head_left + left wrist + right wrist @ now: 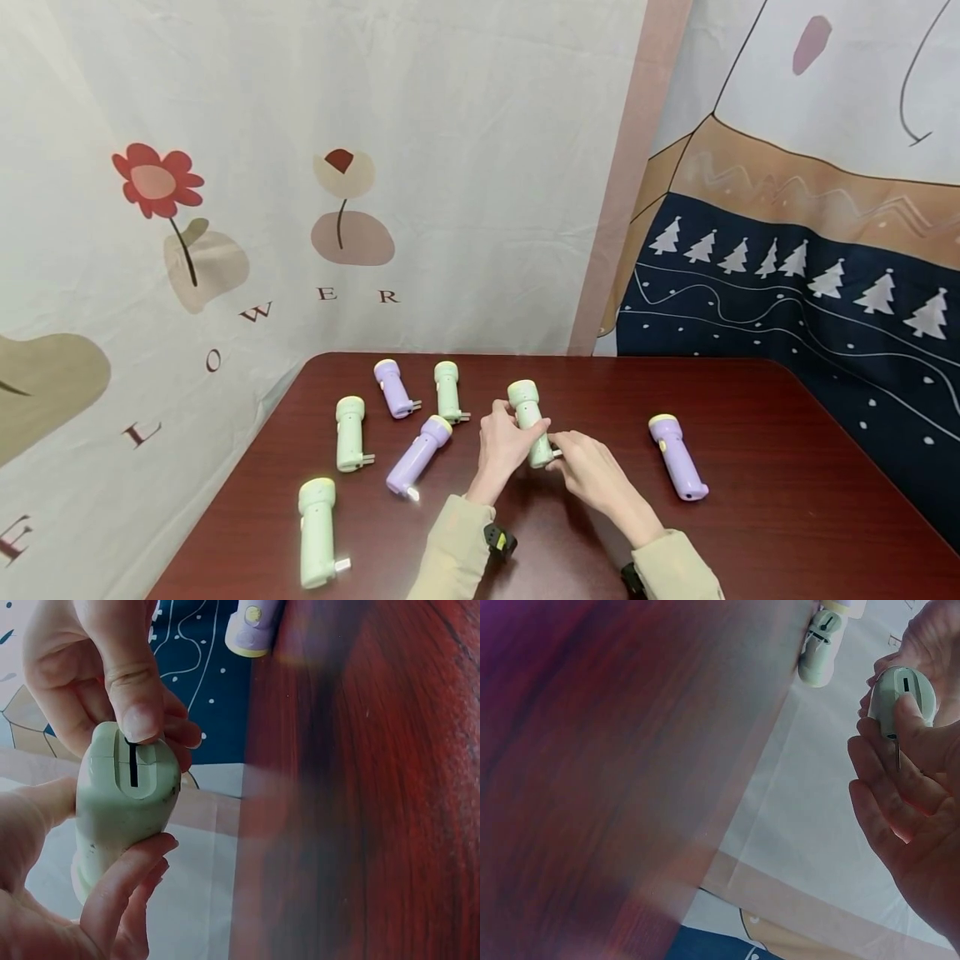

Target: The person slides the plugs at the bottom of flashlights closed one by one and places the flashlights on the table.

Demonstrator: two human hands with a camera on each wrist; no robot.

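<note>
In the head view my left hand [504, 443] grips a pale green flashlight [528, 412] round its body, above the middle of the table. The flashlight's yellow-rimmed head tilts away from me. At its base a pronged plug [556, 454] sticks out to the right, where my right hand [596, 475] pinches the end. The left wrist view shows the flashlight's rounded base [124, 802] with a dark slot, the right thumb [140, 720] pressing at the slot's edge. In the right wrist view a metal prong [898, 755] projects beside the right fingers.
Left on the dark red table [592, 550] lie three green flashlights [350, 433] and two purple ones [420, 457], with plugs sticking out. Another purple flashlight [678, 458] lies to the right of my hands. A printed cloth [480, 167] hangs behind the table.
</note>
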